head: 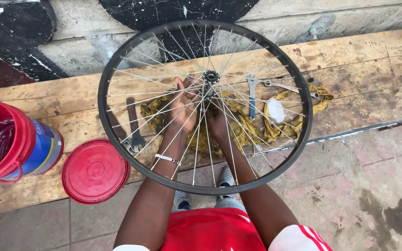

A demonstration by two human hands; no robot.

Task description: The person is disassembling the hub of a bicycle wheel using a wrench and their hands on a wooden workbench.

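Observation:
A black bicycle wheel rim [110,69] with thin silver spokes lies flat over a wooden bench, its hub [211,76] near the centre. Both my hands reach under the spokes toward the hub. My left hand [183,103], with a beaded bracelet on the wrist, has its fingers curled up by the hub's left side. My right hand [217,122] sits just below the hub, mostly hidden by spokes; its grip is unclear. A crumpled yellow rag [284,125] lies beneath the wheel.
Wrenches lie on the wooden bench [359,69]: a dark one [135,128] at left, a blue one [251,100] and a silver one [287,87] at right. A red bucket [10,144] lies tipped at the left, its red lid [94,171] beside it. Concrete floor lies below.

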